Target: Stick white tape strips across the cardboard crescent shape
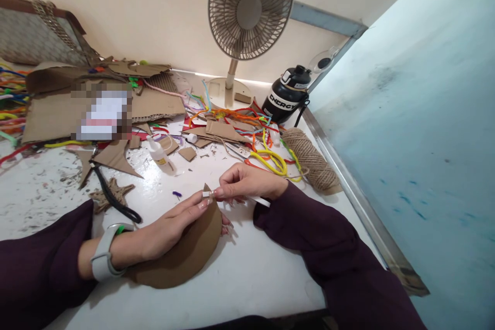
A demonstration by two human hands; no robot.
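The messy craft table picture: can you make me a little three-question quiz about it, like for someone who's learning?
1. Pick one: what is the left hand touching?
A) the fan
B) a curved cardboard piece
C) the black bottle

2. True or false: the small white bottle stands to the right of the twine roll.

3. Fill in: the pale watch is on the ____ wrist.

Key: 1. B; 2. False; 3. left

Cutout (201, 252) on the front of the table (270, 278), star (114, 194) behind left, glue (158, 153) farther back, twine (312, 161) behind right, flask (285, 97) behind twine, fan (249, 11) left of flask.
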